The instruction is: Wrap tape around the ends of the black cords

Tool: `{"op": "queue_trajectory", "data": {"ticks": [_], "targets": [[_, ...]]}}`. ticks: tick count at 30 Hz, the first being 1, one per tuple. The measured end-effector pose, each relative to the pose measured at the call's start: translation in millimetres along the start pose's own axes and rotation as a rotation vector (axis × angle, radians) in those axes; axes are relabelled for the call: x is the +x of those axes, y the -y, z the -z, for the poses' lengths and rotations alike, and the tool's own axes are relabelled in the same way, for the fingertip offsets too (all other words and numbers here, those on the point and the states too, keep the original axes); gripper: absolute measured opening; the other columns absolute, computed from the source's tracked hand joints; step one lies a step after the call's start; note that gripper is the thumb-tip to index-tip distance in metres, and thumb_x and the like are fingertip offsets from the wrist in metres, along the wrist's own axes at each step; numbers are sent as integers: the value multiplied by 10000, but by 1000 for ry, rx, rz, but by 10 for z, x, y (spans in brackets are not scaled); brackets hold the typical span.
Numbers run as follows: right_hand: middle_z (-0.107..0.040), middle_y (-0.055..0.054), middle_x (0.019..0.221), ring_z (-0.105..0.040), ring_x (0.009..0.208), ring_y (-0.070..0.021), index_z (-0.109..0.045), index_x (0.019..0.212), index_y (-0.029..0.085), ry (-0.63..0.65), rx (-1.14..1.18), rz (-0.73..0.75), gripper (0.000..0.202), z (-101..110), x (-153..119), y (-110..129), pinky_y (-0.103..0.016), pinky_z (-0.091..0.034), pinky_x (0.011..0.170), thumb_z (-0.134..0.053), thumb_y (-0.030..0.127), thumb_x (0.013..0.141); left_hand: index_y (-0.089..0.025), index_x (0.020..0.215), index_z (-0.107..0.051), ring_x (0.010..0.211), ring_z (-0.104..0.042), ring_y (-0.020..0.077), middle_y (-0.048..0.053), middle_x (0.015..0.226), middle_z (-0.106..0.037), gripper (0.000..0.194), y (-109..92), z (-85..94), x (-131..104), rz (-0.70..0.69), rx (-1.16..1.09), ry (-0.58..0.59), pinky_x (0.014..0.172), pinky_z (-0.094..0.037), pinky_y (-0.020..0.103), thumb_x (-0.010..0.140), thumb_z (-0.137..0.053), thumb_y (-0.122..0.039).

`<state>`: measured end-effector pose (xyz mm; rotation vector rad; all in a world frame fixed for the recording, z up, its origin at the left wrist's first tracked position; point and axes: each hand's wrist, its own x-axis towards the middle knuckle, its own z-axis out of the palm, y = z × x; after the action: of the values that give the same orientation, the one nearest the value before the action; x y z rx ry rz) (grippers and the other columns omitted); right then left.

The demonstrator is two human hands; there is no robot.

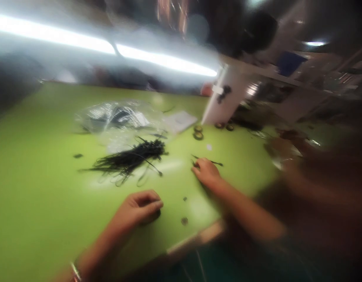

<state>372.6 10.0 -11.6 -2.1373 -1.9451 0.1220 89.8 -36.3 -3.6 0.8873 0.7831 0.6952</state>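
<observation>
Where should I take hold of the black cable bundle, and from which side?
Probably grip the black cable bundle around its middle, from the near side, where the left hand is. Its strands gather there but fan into loose tails at the left end, and the clear plastic bag lies just beyond.

Left hand (144,204) low, palm down, fingers curled, thumb pointing right; forearm (106,244) rises from bottom left, bracelet at wrist. Right hand (207,170) farther forward, fingers bent and reaching left, tips together around something unclear; right forearm bare, slants in from lower right. Hands well apart.
</observation>
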Motion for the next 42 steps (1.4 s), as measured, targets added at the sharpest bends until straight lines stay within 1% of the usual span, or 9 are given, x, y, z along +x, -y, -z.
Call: {"op": "queue_trajectory", "data": {"ticks": [11,17,20,23,27,31,36,40,42], "targets": [[-650,-69,795,-497,625,-163,-609,935,182,5,-108,-60,222,236,132,150,-283,-252,571,-390,216,938,-116,673,-603,398,-338,35,-46,454,-446,283,-39,25,-5,-85,-47,-73,421,-173,184,701,-778,-336],[-595,-37,707,-416,567,-142,-586,778,192,-19,-89,-8,293,256,61,185,-285,-205,558,-377,286,960,-111,667,-600,383,-359,35,-35,454,-488,294,-15,17,27,-102,-98,-147,410,-193,184,669,-801,-325],[-585,-39,689,-417,569,-145,-582,762,189,-125,-135,18,329,252,73,140,-288,-191,556,-367,329,967,-110,667,-600,373,-358,34,-41,440,-475,301,-7,11,28,-107,-114,-143,404,-188,183,669,-803,-332],[-606,-51,712,-460,601,-155,-593,753,188,-211,-191,66,350,231,162,36,-289,-205,557,-358,330,969,-111,668,-597,369,-351,35,-52,424,-450,302,-35,29,25,-119,-120,-140,400,-184,182,673,-800,-335],[-670,-100,870,-563,796,-216,-644,876,169,-137,-191,185,243,153,311,-26,-299,-347,666,-469,330,924,-116,664,-591,375,-346,32,-61,427,-443,300,-110,81,32,-198,-131,-229,404,-193,179,666,-800,-330],[-675,-146,1030,-583,939,-264,-639,1069,134,-232,12,378,257,92,232,303,-383,-420,838,-554,267,866,-133,659,-594,379,-339,43,-69,428,-426,275,-149,123,58,-235,-51,-324,407,-224,191,678,-775,-340],[-682,-30,861,-564,647,-133,-655,976,210,-46,583,601,135,162,-154,1090,-261,-447,611,-577,258,878,-144,678,-668,563,-493,108,11,615,-590,171,-114,177,99,-471,487,-458,523,-371,233,732,-716,-299],[-653,-9,756,-558,680,-137,-642,817,205,20,579,623,23,180,-307,1412,-260,-424,642,-627,200,833,-149,674,-676,615,-514,136,30,640,-611,140,-75,198,104,-631,817,-505,589,-406,266,784,-635,-227],[-629,-6,716,-542,677,-139,-603,728,197,29,516,587,101,151,-313,1438,-263,-401,641,-627,169,823,-146,664,-672,628,-524,144,38,644,-614,149,-53,191,98,-687,929,-493,614,-418,277,788,-591,-159]]}}
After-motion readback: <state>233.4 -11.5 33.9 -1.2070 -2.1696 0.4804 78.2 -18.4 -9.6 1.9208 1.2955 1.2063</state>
